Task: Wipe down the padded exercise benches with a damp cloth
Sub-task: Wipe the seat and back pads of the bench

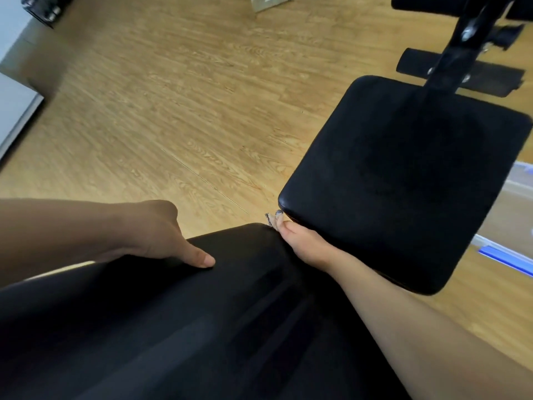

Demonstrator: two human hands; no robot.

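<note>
nearest me the black back pad is lying lengthwise, and my left hand is gripping its side edge, thumb flat on top. my right hand is working in the slot between that and the seat pad, a corner of patterned cloth poking out; with fingers hiding, i cannot tell their grip. i'm guessing the cloth could be snagging or dropping through, or knuckles getting pinched if a pad tilts.

We catch only a scrap of cloth. The right hand loses its fingers in the gap beside the seat pad. The near pad runs off the bottom edge.
</note>
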